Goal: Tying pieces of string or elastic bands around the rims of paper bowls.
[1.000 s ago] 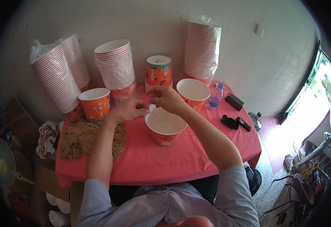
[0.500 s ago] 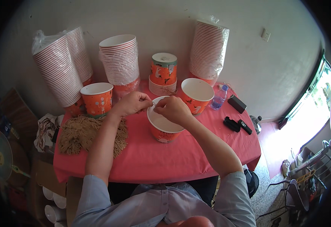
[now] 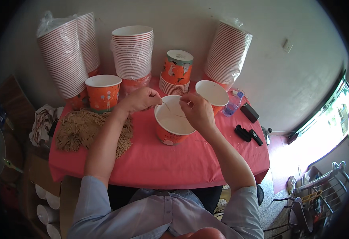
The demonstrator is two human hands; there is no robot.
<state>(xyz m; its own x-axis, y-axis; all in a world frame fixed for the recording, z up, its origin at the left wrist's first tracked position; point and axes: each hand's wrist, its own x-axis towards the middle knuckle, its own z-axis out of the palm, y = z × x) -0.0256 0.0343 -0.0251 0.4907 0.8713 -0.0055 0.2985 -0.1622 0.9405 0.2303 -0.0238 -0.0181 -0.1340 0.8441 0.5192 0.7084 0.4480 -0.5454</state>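
An orange paper bucket (image 3: 167,134) with a white inside stands upright in front of me on the table. Over its left rim, my left hand (image 3: 141,99) pinches a thin tan cord (image 3: 166,106) that hangs into the opening. My right hand (image 3: 197,109), above the right rim, has its fingers closed on a similar thin strand. Whether both hands hold one cord or two pieces, I cannot tell. A heap of tan cords (image 3: 88,129) lies left of the bucket, partly behind my left forearm. Another open orange bucket (image 3: 213,93) stands just behind my right hand.
Tall stacks of paper buckets (image 3: 61,55), wrapped in plastic, line the wall with a middle stack (image 3: 132,55) and a right stack (image 3: 228,51). A decorated orange bucket (image 3: 104,95) stands behind the cords. At right are a water bottle (image 3: 232,104) and black objects (image 3: 249,113) on the red tablecloth (image 3: 158,171).
My hands, close together over the bucket's rim before, have drawn apart, the right one moving rightward. Cord now shows between them. The whole view has shifted slightly.
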